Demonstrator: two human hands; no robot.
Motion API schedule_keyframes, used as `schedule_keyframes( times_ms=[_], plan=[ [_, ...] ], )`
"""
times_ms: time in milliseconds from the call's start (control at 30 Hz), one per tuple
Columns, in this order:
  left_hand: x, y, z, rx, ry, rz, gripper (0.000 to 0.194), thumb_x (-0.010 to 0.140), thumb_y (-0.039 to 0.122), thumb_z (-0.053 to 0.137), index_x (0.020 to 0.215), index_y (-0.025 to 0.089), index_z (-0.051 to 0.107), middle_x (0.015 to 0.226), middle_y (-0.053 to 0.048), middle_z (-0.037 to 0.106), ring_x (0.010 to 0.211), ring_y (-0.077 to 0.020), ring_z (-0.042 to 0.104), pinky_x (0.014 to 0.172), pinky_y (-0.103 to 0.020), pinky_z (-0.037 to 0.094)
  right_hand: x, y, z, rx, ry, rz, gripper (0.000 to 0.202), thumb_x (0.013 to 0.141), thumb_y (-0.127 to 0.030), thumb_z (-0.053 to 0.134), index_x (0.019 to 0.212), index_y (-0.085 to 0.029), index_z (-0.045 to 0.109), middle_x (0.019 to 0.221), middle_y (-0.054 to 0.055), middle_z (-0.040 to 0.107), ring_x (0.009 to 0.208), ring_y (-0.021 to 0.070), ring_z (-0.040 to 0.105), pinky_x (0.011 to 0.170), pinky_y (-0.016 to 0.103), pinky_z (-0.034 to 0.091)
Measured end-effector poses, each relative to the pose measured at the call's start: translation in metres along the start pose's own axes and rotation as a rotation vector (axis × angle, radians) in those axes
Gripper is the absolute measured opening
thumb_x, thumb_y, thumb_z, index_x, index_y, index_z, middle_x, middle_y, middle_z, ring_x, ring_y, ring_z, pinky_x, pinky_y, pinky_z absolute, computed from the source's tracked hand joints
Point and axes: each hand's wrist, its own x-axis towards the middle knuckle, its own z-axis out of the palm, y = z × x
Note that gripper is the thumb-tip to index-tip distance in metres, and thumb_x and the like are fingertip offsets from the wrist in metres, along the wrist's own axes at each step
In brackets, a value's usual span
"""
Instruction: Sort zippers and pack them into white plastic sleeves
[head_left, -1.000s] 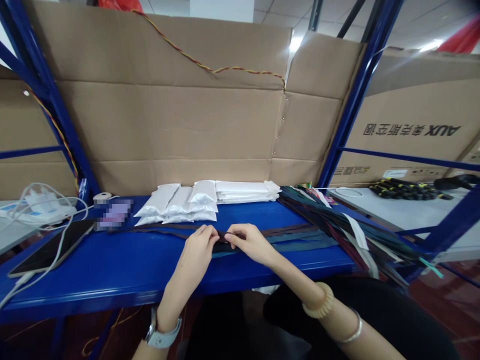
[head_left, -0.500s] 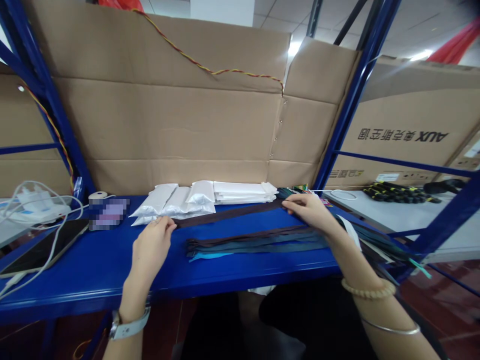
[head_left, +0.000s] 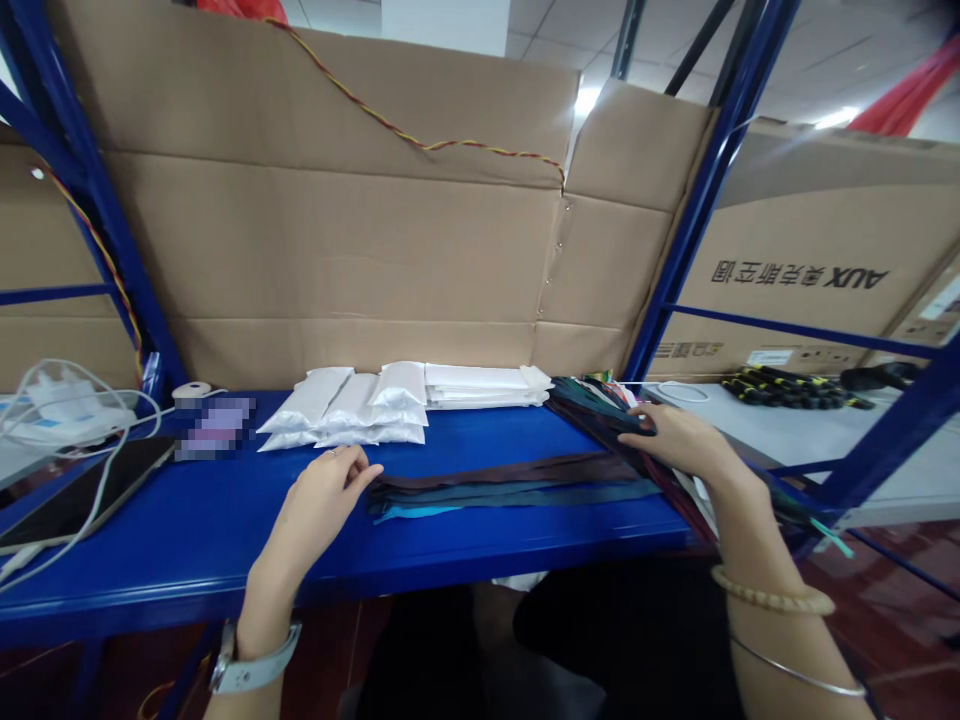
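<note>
My left hand (head_left: 319,505) is just off the left end of a stack of dark zippers (head_left: 510,482), fingers loosely bent and thumb apart, with nothing seen in it. The zippers in this stack are brown, grey-blue and bright blue and lie lengthwise on the blue shelf (head_left: 480,545). Over at the right, my right hand (head_left: 686,440) reaches over a larger pile of mixed zippers (head_left: 585,410), thumb and forefinger apart. Its other fingers are partly hidden, and part of the pile lies behind the hand and forearm.
White padded packets (head_left: 360,405) and a stack of flat white sleeves (head_left: 484,387) line the cardboard back panel (head_left: 360,250). On the left lie a tablet (head_left: 97,490) with a white cable, a blurred purple item (head_left: 217,428) and a tape roll (head_left: 193,392). Blue posts (head_left: 697,220) flank the shelf.
The brown zipper stretched between both hands has been let go and now seems to lie on the stack. My right hand has moved right to the pile; my left has shifted slightly right.
</note>
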Motion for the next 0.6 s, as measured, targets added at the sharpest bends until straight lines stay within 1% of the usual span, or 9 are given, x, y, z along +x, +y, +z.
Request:
schedule_keyframes(
  times_ms=[33,100,133,200,267,333,400,500,600],
  plan=[
    [0.0,0.002,0.001,-0.001,0.019,-0.005,0.03,0.09,0.044,0.039,0.078,0.021,0.053,0.074,-0.001,0.06,0.067,-0.0161,0.055,0.06,-0.026,0.038,-0.001,-0.009,-0.002,0.045,-0.055,-0.053,0.051,0.072,-0.046,0.061,0.114,-0.016,0.062,0.104,0.013,0.066,0.094,0.029,0.061,0.079,0.039,0.046],
    [0.001,0.006,0.004,-0.006,0.041,0.003,0.028,0.09,0.043,0.04,0.08,0.021,0.054,0.076,-0.001,0.06,0.07,-0.0164,0.055,0.061,-0.026,0.038,-0.004,-0.033,-0.005,0.202,-0.194,-0.214,0.06,0.071,-0.042,0.064,0.127,-0.02,0.053,0.119,0.01,0.06,0.107,0.0259,0.056,0.09,0.036,0.043],
    [0.002,0.009,0.005,-0.01,0.042,0.016,0.026,0.089,0.042,0.041,0.081,0.021,0.054,0.077,-0.001,0.06,0.072,-0.0166,0.055,0.062,-0.026,0.039,-0.006,-0.047,-0.005,0.276,-0.265,-0.301,0.064,0.071,-0.039,0.065,0.13,-0.022,0.049,0.124,0.008,0.058,0.112,0.0242,0.054,0.095,0.035,0.041],
    [0.003,0.013,0.01,-0.016,0.042,0.051,0.023,0.089,0.04,0.043,0.082,0.021,0.055,0.078,-0.002,0.06,0.075,-0.0168,0.055,0.065,-0.026,0.04,-0.009,-0.075,0.001,0.363,-0.392,-0.435,0.07,0.069,-0.034,0.066,0.135,-0.024,0.044,0.13,0.007,0.053,0.119,0.0238,0.048,0.1,0.035,0.036],
    [0.004,0.018,0.015,-0.015,0.041,0.08,0.02,0.088,0.038,0.044,0.083,0.022,0.055,0.08,-0.002,0.059,0.077,-0.0173,0.055,0.067,-0.027,0.041,-0.012,-0.097,0.011,0.363,-0.477,-0.494,0.075,0.065,-0.027,0.067,0.136,-0.023,0.043,0.134,0.008,0.049,0.123,0.0259,0.044,0.102,0.038,0.032],
    [0.004,0.024,0.019,-0.011,0.036,0.096,0.018,0.089,0.037,0.044,0.085,0.022,0.055,0.083,-0.002,0.059,0.081,-0.0181,0.055,0.069,-0.028,0.041,-0.012,-0.111,0.024,0.321,-0.494,-0.504,0.073,0.063,-0.022,0.066,0.133,-0.02,0.046,0.133,0.01,0.05,0.121,0.0275,0.045,0.101,0.041,0.031],
    [0.004,0.03,0.023,-0.01,0.03,0.112,0.017,0.089,0.036,0.045,0.085,0.023,0.054,0.087,-0.002,0.059,0.086,-0.0191,0.054,0.071,-0.03,0.042,-0.01,-0.118,0.036,0.287,-0.463,-0.49,0.064,0.061,-0.018,0.064,0.124,-0.017,0.053,0.123,0.012,0.055,0.111,0.0267,0.051,0.097,0.041,0.034],
    [0.003,0.041,0.028,-0.033,0.03,0.147,0.015,0.089,0.034,0.045,0.088,0.023,0.054,0.092,-0.003,0.058,0.092,-0.0207,0.054,0.075,-0.032,0.043,-0.005,-0.121,0.047,0.285,-0.41,-0.461,0.042,0.061,-0.017,0.063,0.102,-0.014,0.062,0.104,0.01,0.061,0.094,0.0227,0.056,0.086,0.034,0.039],
    [0.002,0.052,0.035,-0.082,0.033,0.184,0.014,0.088,0.032,0.046,0.094,0.023,0.056,0.098,-0.004,0.059,0.097,-0.0218,0.053,0.081,-0.035,0.044,-0.004,-0.125,0.051,0.315,-0.359,-0.483,0.028,0.063,-0.015,0.06,0.091,-0.015,0.064,0.091,0.008,0.063,0.084,0.0201,0.056,0.076,0.029,0.039]
  ],
)
